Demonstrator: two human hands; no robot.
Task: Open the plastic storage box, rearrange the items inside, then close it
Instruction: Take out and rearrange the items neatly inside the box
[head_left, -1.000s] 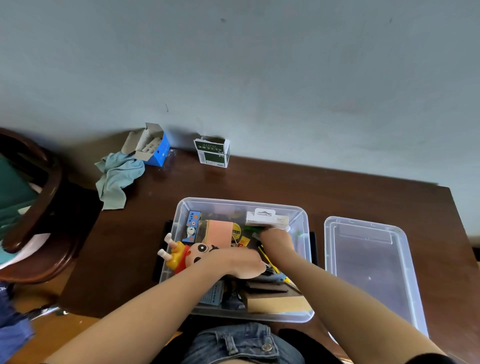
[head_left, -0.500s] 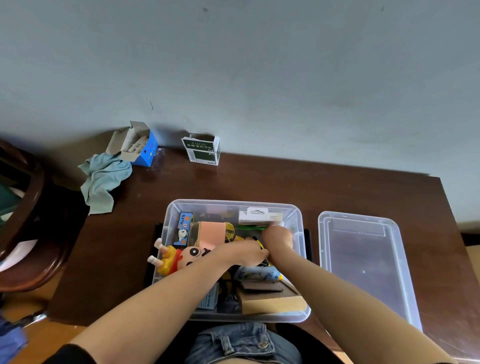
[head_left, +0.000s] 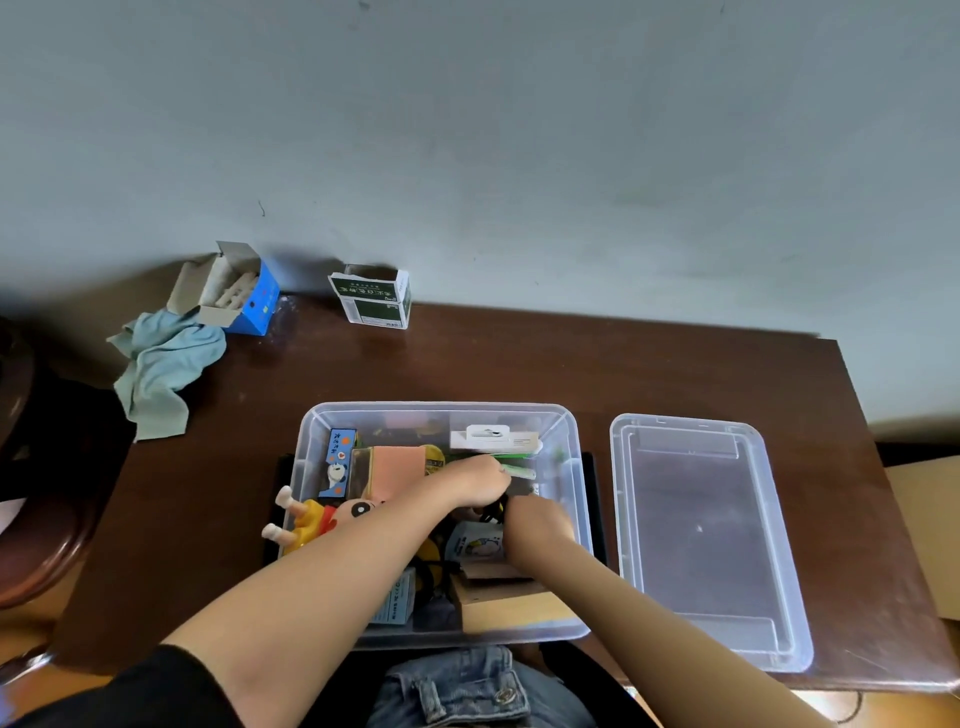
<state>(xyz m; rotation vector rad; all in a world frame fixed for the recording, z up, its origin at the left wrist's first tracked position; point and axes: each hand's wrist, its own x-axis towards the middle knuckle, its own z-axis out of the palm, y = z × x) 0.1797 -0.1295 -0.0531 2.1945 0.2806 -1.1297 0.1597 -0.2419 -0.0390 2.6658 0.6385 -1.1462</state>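
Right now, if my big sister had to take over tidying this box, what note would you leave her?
Left hand: inside the storage box, fingers curled around a green-and-white packet near the far end.
Right hand: also inside, fingers down among the items; what it grips is hidden.
The box sits open on the table. Its lid lies flat on the table to the right. A cartoon doll pokes over the left wall.
Done: the box is open.
Left: finish rearranging, tuck the doll in, put the lid back on.
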